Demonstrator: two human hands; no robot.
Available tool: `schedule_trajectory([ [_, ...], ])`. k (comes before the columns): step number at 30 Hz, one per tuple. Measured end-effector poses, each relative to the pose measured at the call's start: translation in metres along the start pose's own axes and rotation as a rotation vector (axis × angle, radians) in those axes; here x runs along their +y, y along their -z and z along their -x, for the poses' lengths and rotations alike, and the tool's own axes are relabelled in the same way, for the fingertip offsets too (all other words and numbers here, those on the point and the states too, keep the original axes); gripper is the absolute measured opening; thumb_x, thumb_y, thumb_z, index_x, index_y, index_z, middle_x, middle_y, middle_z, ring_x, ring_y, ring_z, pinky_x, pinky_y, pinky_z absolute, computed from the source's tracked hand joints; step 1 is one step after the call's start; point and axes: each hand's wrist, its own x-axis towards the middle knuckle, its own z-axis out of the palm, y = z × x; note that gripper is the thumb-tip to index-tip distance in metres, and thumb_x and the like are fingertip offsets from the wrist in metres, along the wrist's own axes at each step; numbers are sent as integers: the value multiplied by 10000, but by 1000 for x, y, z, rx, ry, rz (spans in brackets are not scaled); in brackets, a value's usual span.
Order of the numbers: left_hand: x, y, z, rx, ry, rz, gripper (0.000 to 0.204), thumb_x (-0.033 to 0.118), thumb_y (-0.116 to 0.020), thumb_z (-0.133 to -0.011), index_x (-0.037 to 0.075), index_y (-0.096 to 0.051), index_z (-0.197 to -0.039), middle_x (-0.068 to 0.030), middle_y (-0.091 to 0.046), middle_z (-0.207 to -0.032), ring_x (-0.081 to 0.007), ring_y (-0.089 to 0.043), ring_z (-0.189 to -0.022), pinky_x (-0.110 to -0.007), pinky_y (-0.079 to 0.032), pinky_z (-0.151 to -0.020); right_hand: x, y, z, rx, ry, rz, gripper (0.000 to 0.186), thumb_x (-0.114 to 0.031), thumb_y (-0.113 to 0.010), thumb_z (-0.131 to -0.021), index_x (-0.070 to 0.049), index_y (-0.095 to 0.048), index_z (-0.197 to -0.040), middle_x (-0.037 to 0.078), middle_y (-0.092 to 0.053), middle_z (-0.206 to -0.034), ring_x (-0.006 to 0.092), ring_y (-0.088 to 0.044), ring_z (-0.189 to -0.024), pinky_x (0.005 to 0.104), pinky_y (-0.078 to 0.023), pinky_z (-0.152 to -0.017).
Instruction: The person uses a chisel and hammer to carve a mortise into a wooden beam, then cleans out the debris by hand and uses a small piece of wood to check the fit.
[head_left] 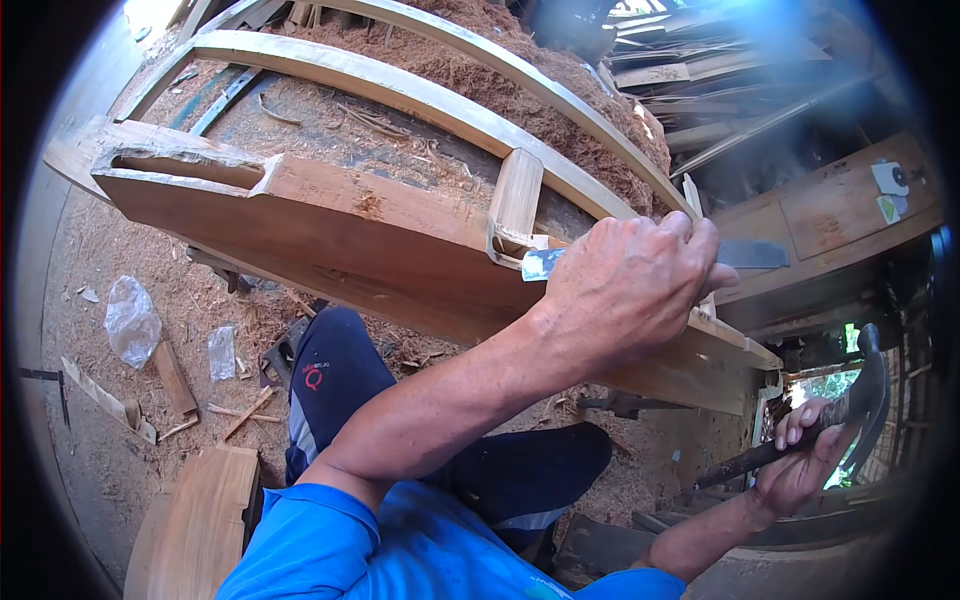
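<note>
My left hand [640, 262] is closed around the middle of a flat metal chisel [757, 255], which sticks out on both sides of the fist. Its bright end is on the left, beside a short upright wooden piece [516, 195] set at a thick, brown wooden board [360, 215]. A long slot is cut near the board's left end. Off to the lower right, my right hand [805, 455] grips a claw hammer [872, 385] by its dark handle, with the head raised and apart from the chisel.
Long curved wooden rails [370, 78] run behind the board, over heaps of shavings [600, 105]. Clear plastic bags [132, 322] and wood scraps [174, 378] litter the floor at left. Stacked boards [690, 70] lie at the back right.
</note>
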Motion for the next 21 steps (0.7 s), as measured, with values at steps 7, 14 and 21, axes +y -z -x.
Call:
schedule_trajectory([
  [7, 1, -4, -2, 37, -22, -11, 440, 431, -464, -1050, 6, -563, -995, -150, -600, -795, -332, -672, -706, -419, -534, -560, 20, -14, -47, 93, -69, 34, 480, -162, -415, -1090, -63, -329, -1551, 106, -515, -970, 115, -468, -719, 221, -398, -575],
  [14, -3, 0, -1, -18, -12, -22, 448, 434, -450, -1054, 6, -571, -1007, -166, -633, -800, -351, -680, -695, -444, -537, -572, 36, -48, -67, -262, -263, 34, 448, -197, -448, -1090, -67, -391, -1516, 85, -511, -926, 95, -464, -666, 198, -384, -544],
  [21, -5, -4, 0, -32, -15, -10, 441, 425, -453, -1055, 7, -581, -1001, -166, -635, -781, -353, -682, -687, -442, -536, -565, 48, -46, -48, -160, -307, -48, 391, -201, -514, -1068, -93, -496, -1444, 88, -525, -908, 97, -487, -661, 199, -391, -539],
])
